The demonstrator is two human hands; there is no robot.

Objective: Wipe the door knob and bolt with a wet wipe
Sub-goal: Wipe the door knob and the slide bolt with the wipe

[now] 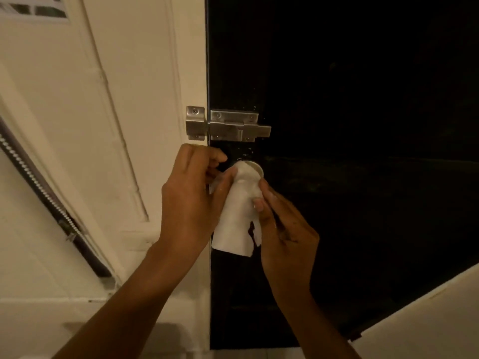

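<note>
Both hands are up at the dark door: left hand and right hand each grip the white wet wipe, draped over the door knob. Just beyond sits the steel bolt, bare, slid across into its keeper on the cream frame.

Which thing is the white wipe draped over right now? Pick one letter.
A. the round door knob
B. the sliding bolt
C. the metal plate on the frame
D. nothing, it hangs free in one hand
A: the wipe is wrapped over the door knob, whose rim shows at its top, with the left hand and right hand holding it there; the bolt above is bare.
</note>
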